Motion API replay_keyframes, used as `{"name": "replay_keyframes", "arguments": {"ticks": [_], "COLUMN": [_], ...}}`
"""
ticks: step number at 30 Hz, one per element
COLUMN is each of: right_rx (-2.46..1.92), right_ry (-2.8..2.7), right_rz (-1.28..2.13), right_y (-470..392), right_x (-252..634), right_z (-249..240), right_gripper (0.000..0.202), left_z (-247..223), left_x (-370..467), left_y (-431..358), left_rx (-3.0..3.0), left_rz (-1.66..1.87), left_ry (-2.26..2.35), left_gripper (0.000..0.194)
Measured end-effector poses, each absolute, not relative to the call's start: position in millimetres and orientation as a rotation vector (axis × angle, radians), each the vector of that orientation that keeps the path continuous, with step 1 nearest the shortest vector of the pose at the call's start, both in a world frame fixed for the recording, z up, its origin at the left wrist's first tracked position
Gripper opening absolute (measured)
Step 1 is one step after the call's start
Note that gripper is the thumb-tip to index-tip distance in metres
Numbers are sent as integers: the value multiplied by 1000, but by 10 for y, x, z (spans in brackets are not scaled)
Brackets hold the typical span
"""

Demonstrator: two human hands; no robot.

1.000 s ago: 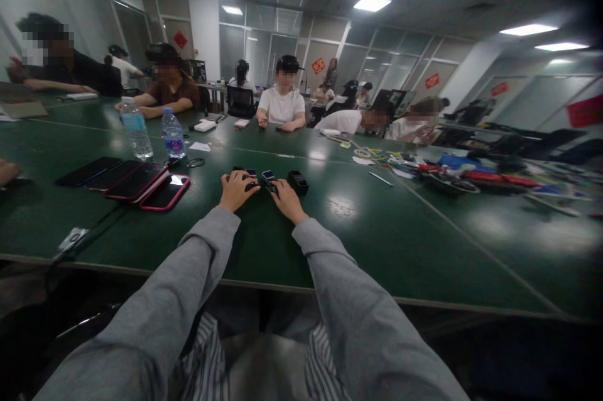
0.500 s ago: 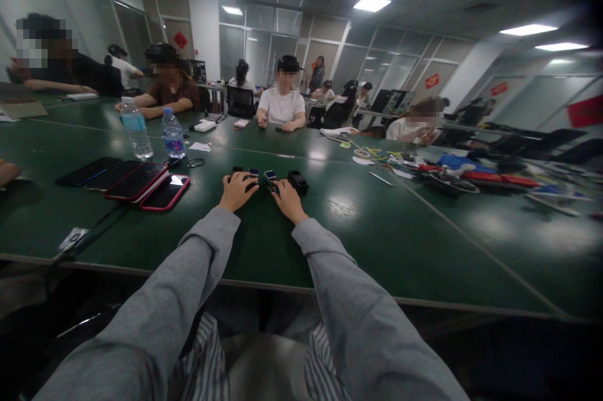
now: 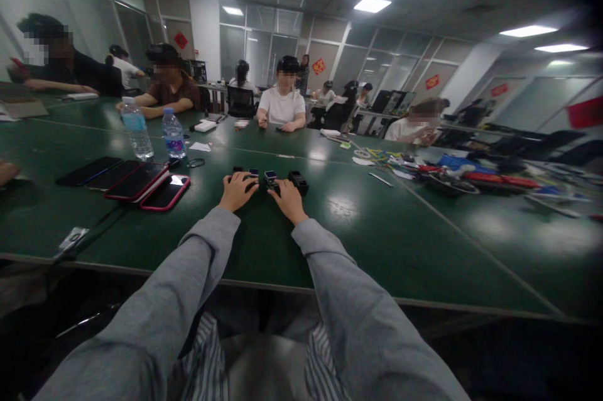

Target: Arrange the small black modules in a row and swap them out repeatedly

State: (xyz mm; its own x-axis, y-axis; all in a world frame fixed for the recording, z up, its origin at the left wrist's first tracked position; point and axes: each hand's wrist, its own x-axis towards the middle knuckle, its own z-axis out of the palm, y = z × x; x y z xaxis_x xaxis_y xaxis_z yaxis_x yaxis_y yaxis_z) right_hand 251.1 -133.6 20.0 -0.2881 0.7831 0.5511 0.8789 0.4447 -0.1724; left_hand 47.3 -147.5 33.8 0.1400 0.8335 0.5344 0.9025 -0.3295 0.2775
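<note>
Hands [image 3: 239, 192] curled by small gadgets [image 3: 270, 175] on the green worktop [image 3: 264, 244], grips unclear! Standing person [image 3: 304, 74], twelve o'clock, has drifted left.

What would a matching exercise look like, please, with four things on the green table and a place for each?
1. Black box
2. Pen-like stick
3. Phone with a bright reflection
4. Blue-capped bottle

A. Near the colourful heap
B. Beyond the phones, beside another bottle
C. Beside the right hand
D. Right end of the phone row

Pairs: 1-C, 2-A, 3-D, 4-B
</note>
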Motion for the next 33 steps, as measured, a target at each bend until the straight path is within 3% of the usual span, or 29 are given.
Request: {"name": "replay_keyframes", "arguments": {"ticks": [8, 14, 33], "right_rx": [-1480, -1695, -1593], "right_ry": [-1711, -1694, -1704], "right_rz": [-361, -78, -49], "right_y": [-1207, -1075, -1076], "right_x": [2793, 2939, 2909], "right_z": [228, 44, 22], "right_gripper": [39, 45, 41], "left_z": [391, 229, 62], "left_x": [426, 316, 273], "left_y": [-1483, -1283, -1114], "left_rx": [-2029, -2036, -2094], "left_rz": [-1095, -1176, -1200], "left_ry": [-1919, -2056, -1986], "left_gripper": [37, 35, 38]}}
